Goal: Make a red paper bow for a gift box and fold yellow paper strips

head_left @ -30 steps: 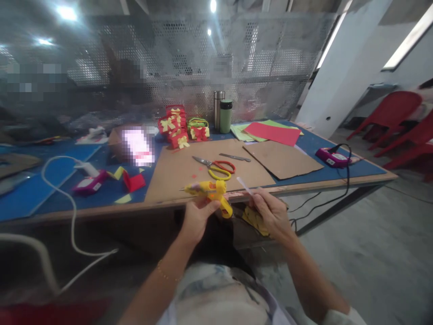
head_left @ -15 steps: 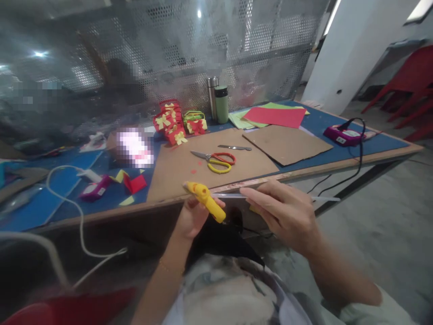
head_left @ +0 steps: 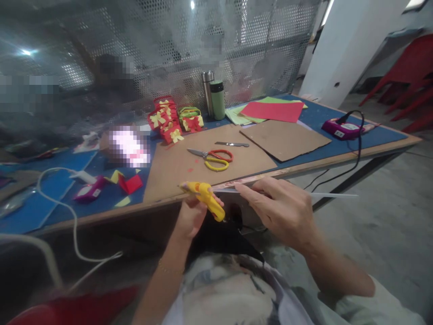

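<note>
My left hand (head_left: 191, 217) is closed around a yellow hot glue gun (head_left: 205, 197), held just in front of the table edge with its nozzle pointing left. A long whitish glue stick (head_left: 333, 195) runs level from the back of the gun. Pinched on that stick is my right hand (head_left: 282, 210), which hides its middle stretch. Beyond the hands, scissors (head_left: 216, 161) with one red and one yellow handle lie on a brown cardboard sheet (head_left: 176, 167). A thin metal blade (head_left: 232, 144) rests behind them.
Red boxes with yellow bows (head_left: 165, 119) stand at the back near a green flask (head_left: 218, 100) and a steel bottle (head_left: 207, 92). Coloured paper (head_left: 272, 111) and a second cardboard piece (head_left: 287, 141) lie right. Purple power sockets (head_left: 342, 130) with cables sit at both sides.
More of the glue stick now shows to the right of my right hand. The glue gun stays in my left hand, with its nozzle turned slightly more level. The camera view has shifted a little.
</note>
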A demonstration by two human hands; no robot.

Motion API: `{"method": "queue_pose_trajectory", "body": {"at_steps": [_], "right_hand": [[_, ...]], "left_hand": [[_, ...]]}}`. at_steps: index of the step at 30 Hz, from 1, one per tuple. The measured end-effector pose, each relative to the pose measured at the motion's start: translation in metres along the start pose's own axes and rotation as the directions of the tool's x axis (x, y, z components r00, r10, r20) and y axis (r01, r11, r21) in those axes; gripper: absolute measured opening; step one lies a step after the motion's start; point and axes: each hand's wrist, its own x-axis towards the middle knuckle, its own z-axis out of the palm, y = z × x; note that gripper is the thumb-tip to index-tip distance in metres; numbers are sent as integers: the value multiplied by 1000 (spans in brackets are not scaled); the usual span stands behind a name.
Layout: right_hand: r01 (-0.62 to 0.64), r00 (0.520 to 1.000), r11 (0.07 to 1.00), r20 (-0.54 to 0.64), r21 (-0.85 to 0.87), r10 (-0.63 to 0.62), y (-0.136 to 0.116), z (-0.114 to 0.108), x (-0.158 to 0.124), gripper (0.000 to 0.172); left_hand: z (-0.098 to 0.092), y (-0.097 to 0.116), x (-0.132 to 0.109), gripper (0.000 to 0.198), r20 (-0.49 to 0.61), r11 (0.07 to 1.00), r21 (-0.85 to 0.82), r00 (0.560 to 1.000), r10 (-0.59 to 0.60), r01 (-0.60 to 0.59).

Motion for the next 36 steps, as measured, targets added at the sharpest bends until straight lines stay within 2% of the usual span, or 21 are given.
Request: {"method": "queue_pose_trajectory", "body": {"at_steps": [4,7,10,13,16,19,23,27,30,36], "right_hand": [[11,1000,999,15,-50,-10,4,-4,-4,34],[32,998,996,51,-85,-28,7,-8,-6,29],[13,997,1000,82,-9,-12,10,-10,-8,23],[-27,992,997,121,77,17,12,-9,-12,23],[-25,987,998,160,56,16,12,-9,-15,32],[-19,984,998,178,66,7,11,-9,-17,29],[-12,984,997,175,75,-2,9,-7,-17,23],[1,986,998,168,64,-11,7,-6,-17,19],[-2,988,996,153,87,-11,6,-6,-16,17],[-85,979,946,201,313,21,7,-3,-15,16]], "left_hand": [[0,0,-1,45,-28,998,46,999,35,-34],[2,2,-3,45,-94,988,151,994,60,-46],[3,0,-6,40,-144,963,269,987,72,-31],[3,-3,-8,39,-161,948,316,984,78,-23],[4,-3,-9,35,-171,932,362,982,73,-6],[7,1,-12,30,-181,903,430,980,84,2],[11,4,-17,27,-161,865,500,979,128,-31],[17,4,-21,19,-79,809,577,978,193,-113],[21,4,-24,16,-35,797,589,980,193,-136],[26,5,-27,16,-17,832,543,990,141,-109]]}}
